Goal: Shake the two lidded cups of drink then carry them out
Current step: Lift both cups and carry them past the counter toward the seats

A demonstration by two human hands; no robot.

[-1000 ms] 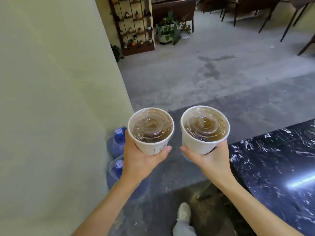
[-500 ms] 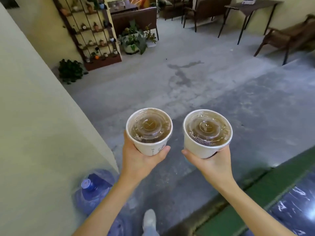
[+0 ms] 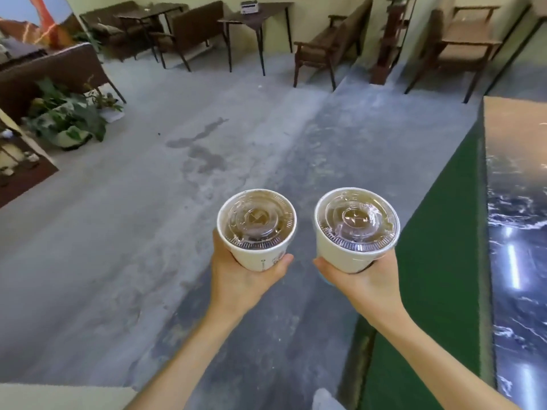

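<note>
Two white paper cups with clear domed lids hold a brown drink. My left hand [image 3: 242,279] grips the left cup [image 3: 257,229] from below and the side, thumb on its front wall. The right cup [image 3: 356,229] sits upright in my right hand [image 3: 364,279], thumb pointing left under its base. Both cups are held out in front of me at the same height, a small gap between them, above the concrete floor [image 3: 133,247].
A counter with a green side [image 3: 438,232] and dark marble top [image 3: 521,261] runs along the right. Wooden chairs [image 3: 322,45] and tables [image 3: 254,22] line the far wall. A potted plant [image 3: 65,119] and a shelf stand at the left. A wall corner [image 3: 59,398] is at lower left.
The view has swung right and forward past the yellow wall and the water bottles; the counter now lies along my right. Both cups stay held upright in the same grip.
</note>
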